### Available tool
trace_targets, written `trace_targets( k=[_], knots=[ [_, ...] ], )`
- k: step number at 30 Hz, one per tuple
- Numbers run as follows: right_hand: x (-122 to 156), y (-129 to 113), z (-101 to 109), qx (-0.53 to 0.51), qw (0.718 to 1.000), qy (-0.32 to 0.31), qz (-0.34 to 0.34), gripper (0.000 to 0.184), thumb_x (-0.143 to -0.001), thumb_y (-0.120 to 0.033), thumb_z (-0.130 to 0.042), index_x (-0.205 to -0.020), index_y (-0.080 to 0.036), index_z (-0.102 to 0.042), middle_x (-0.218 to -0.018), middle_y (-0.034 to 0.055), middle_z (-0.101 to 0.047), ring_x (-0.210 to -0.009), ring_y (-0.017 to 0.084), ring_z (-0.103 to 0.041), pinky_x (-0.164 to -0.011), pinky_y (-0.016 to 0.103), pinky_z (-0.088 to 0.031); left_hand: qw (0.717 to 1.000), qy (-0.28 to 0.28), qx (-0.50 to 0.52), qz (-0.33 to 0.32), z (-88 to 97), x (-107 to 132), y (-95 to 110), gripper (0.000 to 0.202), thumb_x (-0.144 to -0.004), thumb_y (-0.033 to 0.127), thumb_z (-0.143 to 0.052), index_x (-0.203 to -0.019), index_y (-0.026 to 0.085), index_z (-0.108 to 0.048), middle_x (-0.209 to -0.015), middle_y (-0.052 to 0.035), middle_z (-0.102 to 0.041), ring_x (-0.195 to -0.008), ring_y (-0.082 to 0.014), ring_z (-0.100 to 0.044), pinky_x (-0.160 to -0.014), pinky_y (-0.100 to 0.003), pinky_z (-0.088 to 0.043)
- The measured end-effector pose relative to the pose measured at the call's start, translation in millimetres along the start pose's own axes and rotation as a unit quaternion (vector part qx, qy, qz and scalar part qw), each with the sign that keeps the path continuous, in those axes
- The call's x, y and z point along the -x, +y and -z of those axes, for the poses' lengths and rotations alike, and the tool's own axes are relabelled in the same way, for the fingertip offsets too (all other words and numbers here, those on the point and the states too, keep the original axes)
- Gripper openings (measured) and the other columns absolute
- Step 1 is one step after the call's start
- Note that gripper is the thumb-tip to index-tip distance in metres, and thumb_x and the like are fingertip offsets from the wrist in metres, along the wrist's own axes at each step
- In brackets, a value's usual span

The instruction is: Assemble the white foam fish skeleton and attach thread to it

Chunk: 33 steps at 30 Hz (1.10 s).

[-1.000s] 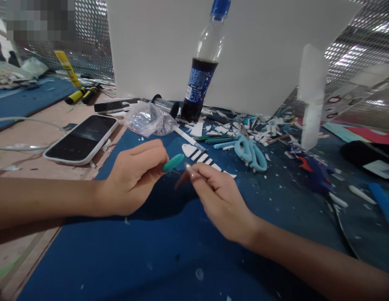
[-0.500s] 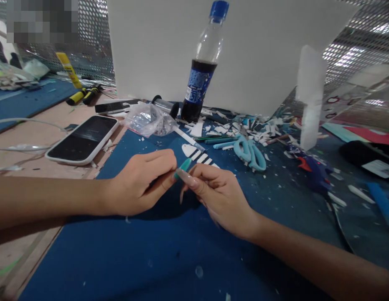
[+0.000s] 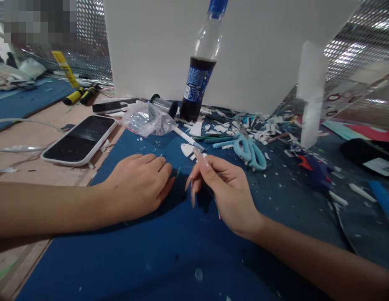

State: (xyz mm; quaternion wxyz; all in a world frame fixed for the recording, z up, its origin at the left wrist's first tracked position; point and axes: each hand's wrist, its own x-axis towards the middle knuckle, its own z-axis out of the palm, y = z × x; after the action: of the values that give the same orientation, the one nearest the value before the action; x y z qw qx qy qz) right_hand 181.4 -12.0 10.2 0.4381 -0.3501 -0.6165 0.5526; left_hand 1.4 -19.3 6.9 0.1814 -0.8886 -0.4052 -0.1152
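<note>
My left hand rests knuckles up on the blue mat, its fingers curled. A narrow green tip shows beside its thumb; whether this is a long nail or a held thing is unclear. To its right, apart from it, my right hand is half closed, thumb against the bent fingers, long pale nails pointing left. Anything inside it is hidden. Just behind the right hand lies a white foam-like cut-out with a rounded, pointed end, partly covered by the fingers.
Light-blue scissors lie behind my right hand, near many white scraps. A cola bottle stands before a white board. Left are a phone and plastic bag. A glue gun lies right.
My hands, touching at the fingertips before, have parted. The left hand has moved left and turned knuckles up; the right has shifted slightly right, covering more of the white cut-out's striped part.
</note>
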Motion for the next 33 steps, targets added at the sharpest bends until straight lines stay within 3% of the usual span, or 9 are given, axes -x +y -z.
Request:
trace_targets(
  k=[4, 9, 17, 22, 26, 28, 29, 33],
  knots=[
    [-3, 5, 2, -0.043, 0.999, 0.017, -0.013, 0.03, -0.089, -0.034, -0.052, -0.064, -0.016, -0.058, -0.053, -0.0028, -0.054, -0.042, 0.008, -0.053, -0.042, 0.019, -0.047, 0.996, -0.092, -0.008, 0.01, 2.9, -2, 2, 0.031, -0.087, 0.027, -0.04, -0.065, 0.016, -0.058, -0.058, -0.0056, -0.061, -0.053, -0.0206, -0.059, -0.05, -0.031, -0.043],
    [-5, 8, 2, -0.06, 0.997, 0.029, -0.032, 0.03, -0.09, -0.033, -0.05, -0.065, -0.016, -0.055, -0.053, -0.0028, -0.055, -0.04, 0.007, -0.051, -0.043, 0.02, -0.047, 0.989, -0.147, 0.017, -0.017, 6.1, -5, 0, 0.016, -0.079, 0.011, -0.046, -0.072, 0.016, -0.059, -0.064, -0.0046, -0.063, -0.056, -0.0212, -0.061, -0.053, -0.032, -0.046],
    [-2, 7, 2, -0.021, 0.998, 0.048, -0.018, 0.031, -0.09, -0.033, -0.049, -0.065, -0.017, -0.055, -0.05, -0.0039, -0.052, -0.039, 0.006, -0.049, -0.043, 0.02, -0.045, 0.989, -0.145, 0.009, 0.011, 5.2, -4, 0, 0.016, -0.083, 0.016, -0.043, -0.077, 0.016, -0.057, -0.067, -0.0049, -0.062, -0.055, -0.0177, -0.059, -0.049, -0.027, -0.041],
    [-3, 5, 1, -0.011, 0.998, 0.052, -0.016, 0.031, -0.09, -0.034, -0.049, -0.065, -0.017, -0.054, -0.049, -0.0045, -0.05, -0.038, 0.006, -0.049, -0.042, 0.02, -0.044, 0.987, -0.151, 0.034, -0.038, 6.1, -6, -1, 0.017, -0.078, 0.009, -0.041, -0.075, 0.015, -0.057, -0.063, -0.0045, -0.059, -0.051, -0.0181, -0.056, -0.049, -0.029, -0.041],
    [0, 2, 1, 0.025, 0.998, 0.053, 0.006, 0.031, -0.091, -0.033, -0.048, -0.065, -0.018, -0.053, -0.048, -0.0054, -0.049, -0.037, 0.007, -0.05, -0.041, 0.02, -0.043, 0.98, -0.121, 0.158, 0.01, 4.6, -4, -1, 0.02, -0.084, 0.013, -0.037, -0.071, 0.016, -0.051, -0.063, -0.0017, -0.054, -0.051, -0.014, -0.05, -0.049, -0.026, -0.037],
    [3, 0, 0, 0.069, 0.996, 0.053, 0.036, 0.03, -0.092, -0.031, -0.046, -0.065, -0.018, -0.053, -0.048, -0.0055, -0.049, -0.038, 0.007, -0.051, -0.042, 0.02, -0.043, 0.945, -0.099, 0.301, 0.084, 4.9, -5, -1, 0.025, -0.088, 0.02, -0.034, -0.068, 0.017, -0.047, -0.059, 0.002, -0.047, -0.05, -0.0101, -0.044, -0.048, -0.022, -0.034],
    [5, -1, -1, 0.097, 0.992, 0.05, 0.056, 0.03, -0.092, -0.029, -0.045, -0.066, -0.018, -0.053, -0.047, -0.0056, -0.049, -0.038, 0.007, -0.052, -0.043, 0.02, -0.043, 0.91, -0.094, 0.384, 0.124, 5.5, -5, 0, 0.027, -0.09, 0.024, -0.033, -0.067, 0.017, -0.045, -0.057, 0.0036, -0.043, -0.048, -0.0087, -0.04, -0.047, -0.021, -0.032],
    [11, -4, -2, 0.224, 0.965, 0.034, 0.135, 0.029, -0.094, -0.024, -0.042, -0.067, -0.019, -0.053, -0.048, -0.0047, -0.052, -0.041, 0.006, -0.054, -0.046, 0.019, -0.043, 0.732, -0.118, 0.632, 0.226, 8.7, -9, 2, 0.033, -0.091, 0.039, -0.034, -0.069, 0.017, -0.046, -0.058, 0.0051, -0.037, -0.049, -0.0071, -0.033, -0.045, -0.018, -0.031]
  ],
)
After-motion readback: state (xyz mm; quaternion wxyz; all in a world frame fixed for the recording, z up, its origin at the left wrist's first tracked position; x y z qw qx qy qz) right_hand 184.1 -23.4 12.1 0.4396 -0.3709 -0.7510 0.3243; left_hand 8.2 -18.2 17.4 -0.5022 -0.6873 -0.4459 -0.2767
